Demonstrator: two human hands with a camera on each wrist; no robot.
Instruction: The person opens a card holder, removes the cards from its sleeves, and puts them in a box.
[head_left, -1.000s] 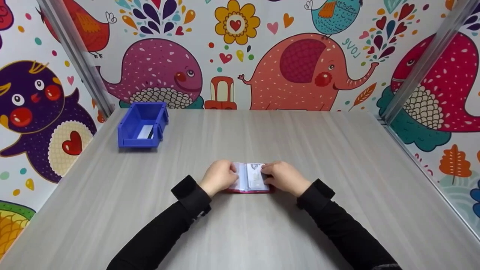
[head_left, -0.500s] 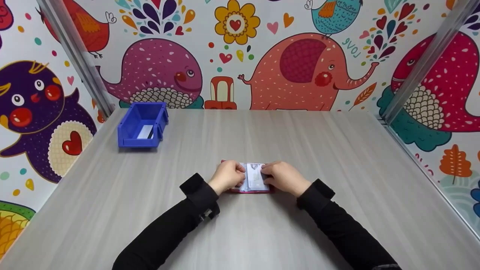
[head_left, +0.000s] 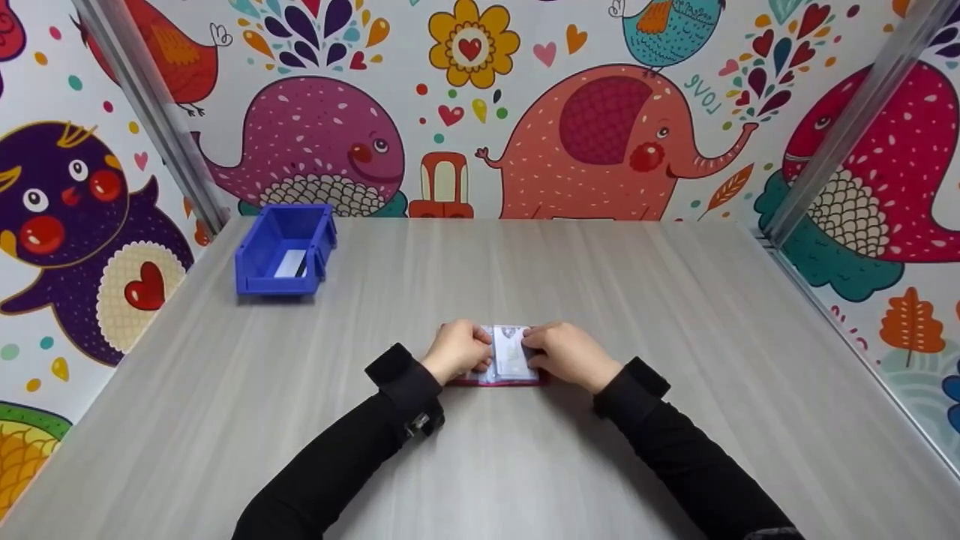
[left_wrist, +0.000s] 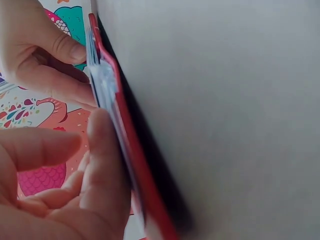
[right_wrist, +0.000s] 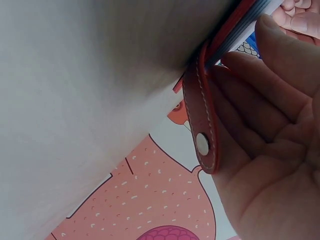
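Observation:
A red card holder [head_left: 511, 354] lies spread on the table, its clear sleeves facing up and a pale printed card showing on the right side. My left hand [head_left: 456, 351] is over the left side; in the left wrist view its index finger lies straight along the sleeves, the thumb standing apart. At the right edge, my right hand [head_left: 574, 355] holds the holder, thumb and curled fingers against the sleeve stack. In the right wrist view a red strap [right_wrist: 200, 117] with a metal snap sticks out beside those fingers. The left hand hides most of the left sleeve.
A blue bin [head_left: 274, 285] stands at the back left of the table, holding a white card [head_left: 290, 263] with a black stripe. Walls with cartoon animals [head_left: 600, 150] close in the table [head_left: 660, 277] at the back and sides.
My left hand has moved right across the left side of the card holder, from its outer part towards the centre fold. The right hand has kept its place.

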